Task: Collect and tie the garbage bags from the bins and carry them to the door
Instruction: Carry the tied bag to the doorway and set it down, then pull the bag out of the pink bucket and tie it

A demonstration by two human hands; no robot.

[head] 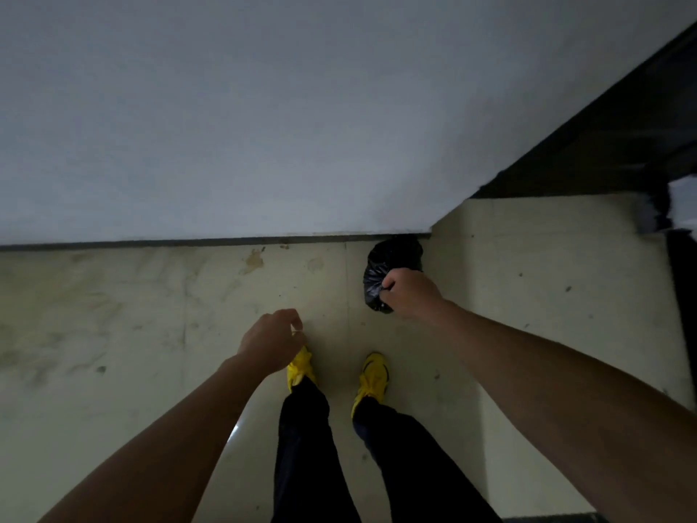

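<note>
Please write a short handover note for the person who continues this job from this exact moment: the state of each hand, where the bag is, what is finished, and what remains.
Right hand: closed on the gathered neck of the black garbage bag.
Left hand: loosely curled, holds nothing, above the left yellow shoe.
Bag: small and full, by the white wall at its corner. Whether it hangs or rests on the tiled floor is unclear.
Done: this bag is collected. A knot cannot be confirmed, since the hand hides the neck.
Left: set it down by the dark doorway on the right, if that is the door. No bins or other bags are in view.
</note>
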